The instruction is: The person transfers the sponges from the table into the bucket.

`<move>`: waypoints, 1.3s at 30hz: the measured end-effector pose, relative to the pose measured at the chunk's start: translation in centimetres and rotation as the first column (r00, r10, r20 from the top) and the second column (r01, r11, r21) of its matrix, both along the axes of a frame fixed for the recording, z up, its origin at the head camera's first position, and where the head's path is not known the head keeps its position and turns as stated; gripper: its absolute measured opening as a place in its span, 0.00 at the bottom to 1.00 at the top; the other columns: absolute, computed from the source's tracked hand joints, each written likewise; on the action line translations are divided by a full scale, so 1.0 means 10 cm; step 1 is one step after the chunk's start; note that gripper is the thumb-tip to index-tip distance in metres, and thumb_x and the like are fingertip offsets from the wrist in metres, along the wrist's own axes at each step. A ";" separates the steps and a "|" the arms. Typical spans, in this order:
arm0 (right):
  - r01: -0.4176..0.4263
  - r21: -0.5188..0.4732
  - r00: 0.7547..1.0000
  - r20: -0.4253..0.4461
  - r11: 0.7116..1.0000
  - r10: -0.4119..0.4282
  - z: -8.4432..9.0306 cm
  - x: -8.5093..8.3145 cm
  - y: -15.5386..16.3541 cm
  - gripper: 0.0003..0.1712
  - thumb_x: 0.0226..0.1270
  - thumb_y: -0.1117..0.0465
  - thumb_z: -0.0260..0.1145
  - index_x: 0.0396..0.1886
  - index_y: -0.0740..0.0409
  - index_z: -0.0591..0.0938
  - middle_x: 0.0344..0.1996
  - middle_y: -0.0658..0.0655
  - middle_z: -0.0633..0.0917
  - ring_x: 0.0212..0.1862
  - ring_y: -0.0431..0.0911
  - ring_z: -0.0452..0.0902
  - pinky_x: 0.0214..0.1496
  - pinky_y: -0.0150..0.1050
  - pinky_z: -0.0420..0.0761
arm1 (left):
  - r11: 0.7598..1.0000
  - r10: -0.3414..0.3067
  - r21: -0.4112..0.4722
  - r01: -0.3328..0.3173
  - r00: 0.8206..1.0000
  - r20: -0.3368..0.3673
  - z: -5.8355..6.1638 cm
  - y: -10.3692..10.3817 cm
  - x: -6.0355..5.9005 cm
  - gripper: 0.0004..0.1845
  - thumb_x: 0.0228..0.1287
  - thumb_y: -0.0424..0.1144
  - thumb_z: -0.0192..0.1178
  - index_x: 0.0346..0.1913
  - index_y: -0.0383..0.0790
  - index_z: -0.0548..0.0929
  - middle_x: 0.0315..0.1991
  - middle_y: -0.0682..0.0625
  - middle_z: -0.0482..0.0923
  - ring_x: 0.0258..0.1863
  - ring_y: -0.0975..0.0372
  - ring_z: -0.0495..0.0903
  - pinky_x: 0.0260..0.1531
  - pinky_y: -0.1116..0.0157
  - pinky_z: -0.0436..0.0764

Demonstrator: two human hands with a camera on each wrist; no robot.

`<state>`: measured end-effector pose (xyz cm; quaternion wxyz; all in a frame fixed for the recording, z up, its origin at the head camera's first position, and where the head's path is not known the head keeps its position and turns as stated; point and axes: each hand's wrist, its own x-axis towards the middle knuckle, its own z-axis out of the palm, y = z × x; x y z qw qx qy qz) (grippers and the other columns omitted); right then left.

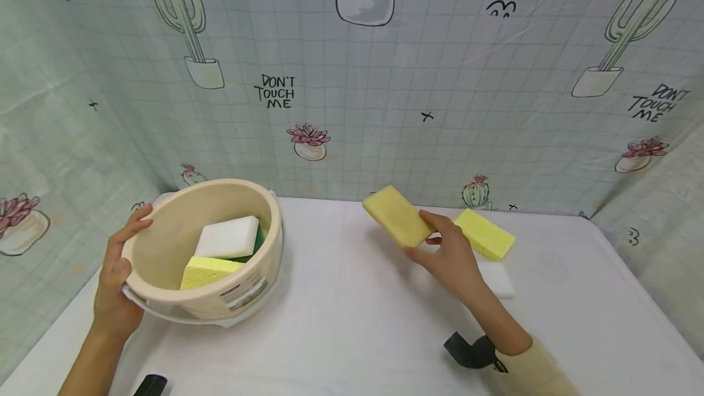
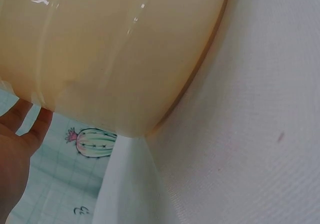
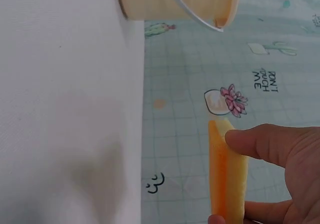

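Observation:
My left hand (image 1: 117,280) holds the left side of a cream bucket (image 1: 203,197), its fingers at the rim. In the left wrist view, fingertips rest against the smooth wall of the bucket (image 2: 125,49). Inside it lie a white sponge (image 1: 227,237), a yellow sponge (image 1: 209,271) and a partly hidden green piece (image 1: 260,238). My right hand (image 1: 448,255) pinches another yellow sponge (image 1: 397,216) above the table, thumb on one side and fingers on the other. The right wrist view shows this held sponge (image 3: 227,174) edge-on, with an orange-tinted face.
Behind my right hand, a yellow sponge (image 1: 486,235) and a white sponge (image 1: 497,278) lie on the white table (image 1: 330,322). The bucket's white handle (image 3: 190,9) hangs down along its side. A cactus-print curtain (image 1: 352,90) stands behind the table.

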<state>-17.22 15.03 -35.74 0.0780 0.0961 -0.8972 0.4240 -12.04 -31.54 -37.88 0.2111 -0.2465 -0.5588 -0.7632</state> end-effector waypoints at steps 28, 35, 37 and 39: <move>-0.124 -0.106 0.980 -0.167 0.987 0.105 0.48 0.06 -0.49 0.40 0.47 0.66 0.77 0.63 0.62 0.72 0.57 0.57 0.70 0.47 0.49 0.73 0.47 0.43 0.77 | 1.000 -0.001 -0.022 0.001 1.000 -0.005 0.03 0.02 -0.01 0.27 0.66 0.37 0.40 0.66 0.29 0.62 0.73 0.42 0.42 0.71 0.52 0.41 0.65 0.66 0.51; -0.150 -0.093 0.977 -0.169 0.984 0.133 0.56 0.09 -0.64 0.41 0.47 0.65 0.77 0.63 0.61 0.72 0.58 0.56 0.70 0.47 0.48 0.73 0.46 0.41 0.78 | 1.000 0.005 -0.018 -0.004 1.000 0.010 0.03 0.01 0.01 0.27 0.66 0.38 0.41 0.66 0.30 0.63 0.73 0.42 0.42 0.71 0.53 0.41 0.65 0.66 0.52; -0.167 -0.096 0.972 -0.180 0.981 0.148 0.58 0.10 -0.68 0.41 0.47 0.65 0.77 0.63 0.61 0.72 0.58 0.56 0.70 0.48 0.48 0.73 0.46 0.41 0.77 | 1.000 0.005 -0.017 -0.004 1.000 0.011 0.03 0.01 0.01 0.27 0.65 0.38 0.41 0.66 0.29 0.63 0.73 0.42 0.42 0.71 0.53 0.41 0.65 0.66 0.52; -0.184 -0.100 0.969 -0.187 0.978 0.163 0.61 0.10 -0.72 0.41 0.47 0.65 0.78 0.63 0.61 0.72 0.57 0.56 0.70 0.48 0.48 0.73 0.47 0.40 0.77 | 1.000 0.005 -0.016 -0.004 1.000 0.012 0.03 0.01 0.02 0.27 0.66 0.38 0.41 0.66 0.29 0.63 0.73 0.42 0.42 0.71 0.52 0.41 0.66 0.66 0.51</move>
